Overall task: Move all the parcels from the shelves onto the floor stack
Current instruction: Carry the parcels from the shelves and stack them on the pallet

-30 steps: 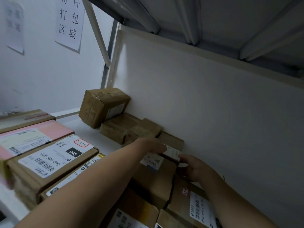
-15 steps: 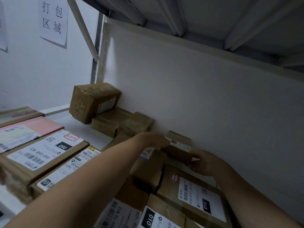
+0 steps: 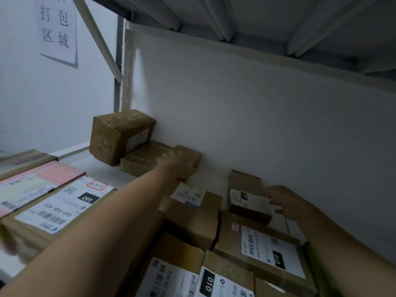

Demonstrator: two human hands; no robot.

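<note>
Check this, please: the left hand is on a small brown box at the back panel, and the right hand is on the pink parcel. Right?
Not quite. In the head view the right hand is on the small labelled box, not the pink parcel, which lies untouched at far left. The left hand is on a small brown box at the back panel.

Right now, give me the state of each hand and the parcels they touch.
left hand, blurred, resting on the small brown parcel; grip unclear
right hand, fingers curled on the small labelled box
small brown parcel, lying against the back panel
small labelled box, label up, behind the 010 parcel
</note>
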